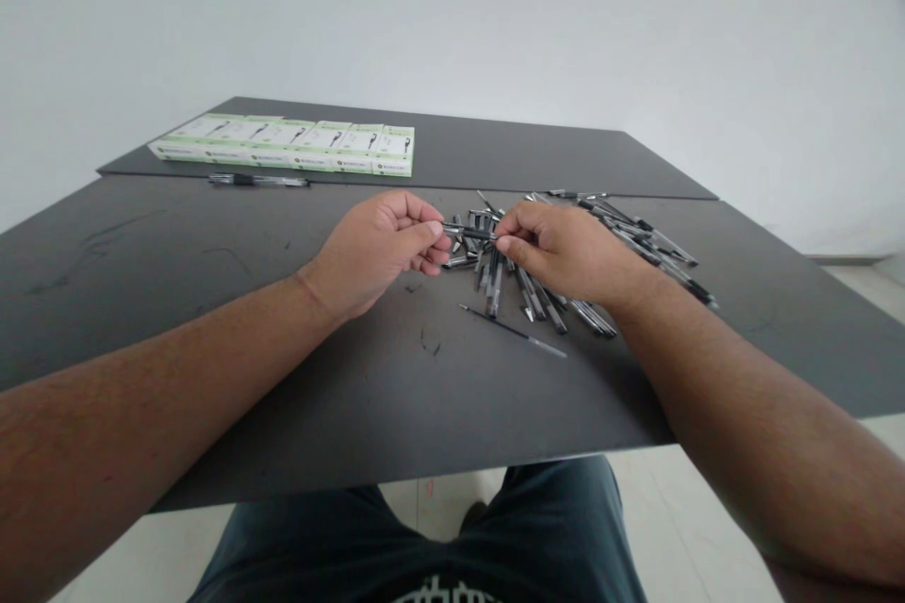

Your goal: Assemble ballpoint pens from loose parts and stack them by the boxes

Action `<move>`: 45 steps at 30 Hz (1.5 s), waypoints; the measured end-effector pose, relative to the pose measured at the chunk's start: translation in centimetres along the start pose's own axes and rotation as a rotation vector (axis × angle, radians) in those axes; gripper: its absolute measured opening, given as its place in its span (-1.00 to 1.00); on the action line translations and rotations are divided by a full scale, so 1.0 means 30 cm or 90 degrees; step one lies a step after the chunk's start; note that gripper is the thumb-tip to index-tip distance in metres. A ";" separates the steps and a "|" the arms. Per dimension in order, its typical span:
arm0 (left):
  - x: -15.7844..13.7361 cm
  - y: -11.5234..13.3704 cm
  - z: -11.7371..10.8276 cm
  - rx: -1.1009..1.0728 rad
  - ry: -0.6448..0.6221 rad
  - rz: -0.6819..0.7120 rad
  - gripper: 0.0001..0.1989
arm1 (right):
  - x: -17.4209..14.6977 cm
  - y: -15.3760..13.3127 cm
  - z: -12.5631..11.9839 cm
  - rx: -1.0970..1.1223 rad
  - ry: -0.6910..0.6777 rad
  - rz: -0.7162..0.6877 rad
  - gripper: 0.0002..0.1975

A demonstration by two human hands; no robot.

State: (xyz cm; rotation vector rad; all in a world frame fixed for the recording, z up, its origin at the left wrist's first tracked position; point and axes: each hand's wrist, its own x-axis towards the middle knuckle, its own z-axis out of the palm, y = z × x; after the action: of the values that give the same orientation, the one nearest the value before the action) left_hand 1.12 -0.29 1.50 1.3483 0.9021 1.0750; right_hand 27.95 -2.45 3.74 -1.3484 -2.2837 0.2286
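Left hand point(378, 250) and right hand point(562, 250) both pinched on 1 pen point(471, 232), 1 at each end, beside loose pen pile point(496, 285); 1 refill point(513, 331) on dark table point(353, 424) nearer person, boxes point(311, 148) far left

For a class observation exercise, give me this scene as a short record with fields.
Left hand: pinches one end of a pen
Right hand: pinches its other end
Around right hand: scattered pens
Near side of those: one thin refill
Far left: row of white-and-green boxes
Before the boxes: small group of pens
Surface: dark table
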 end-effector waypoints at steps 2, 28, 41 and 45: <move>0.000 0.002 0.002 0.012 0.004 -0.002 -0.85 | 0.000 0.001 0.000 -0.001 -0.006 0.002 -0.74; 0.000 -0.025 -0.008 0.019 -0.018 0.023 -0.78 | -0.003 0.001 0.000 0.007 -0.016 -0.001 -0.79; -0.002 -0.024 -0.008 0.017 -0.017 0.021 -0.83 | -0.001 0.005 0.003 0.010 -0.013 -0.013 -0.79; -0.004 -0.023 -0.008 0.019 -0.017 0.017 -0.81 | -0.003 0.005 0.003 0.010 -0.008 -0.013 -0.80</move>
State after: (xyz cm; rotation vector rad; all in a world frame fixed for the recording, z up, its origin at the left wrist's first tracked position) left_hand 0.91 -0.28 0.77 1.3997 0.8858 1.0643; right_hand 28.05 -2.44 3.59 -1.3193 -2.3001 0.2493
